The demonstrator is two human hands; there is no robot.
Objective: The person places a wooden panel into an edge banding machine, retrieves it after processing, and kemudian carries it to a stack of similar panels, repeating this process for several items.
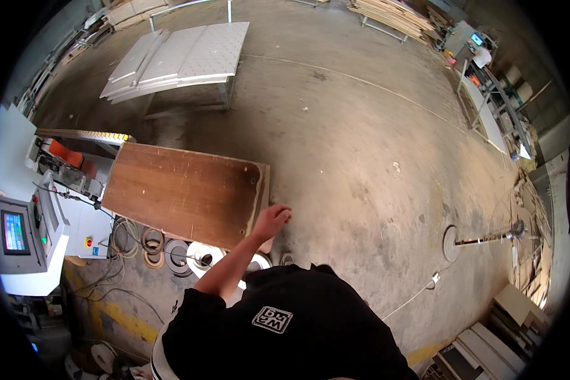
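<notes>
My left hand (pixel 273 220) hangs just past the right end of a brown wooden board (pixel 182 190), close to its near corner. Its fingers are loosely bent and somewhat apart, and I see nothing held in them. The board is scratched, with dark stains and a worn pale edge on the right, and lies as the top of a low table or stand. Whether the hand touches the board's edge, I cannot tell. My right hand is out of view, and my black shirt fills the lower middle.
A machine with a lit control screen (pixel 14 232) stands left, cables on the floor beside it. Rolls of edging band (pixel 206 258) lie below the board. White panels (pixel 193 54) rest on a far stand. A round-based metal stand (pixel 450 243) is right; wood panels (pixel 481 354) lie lower right.
</notes>
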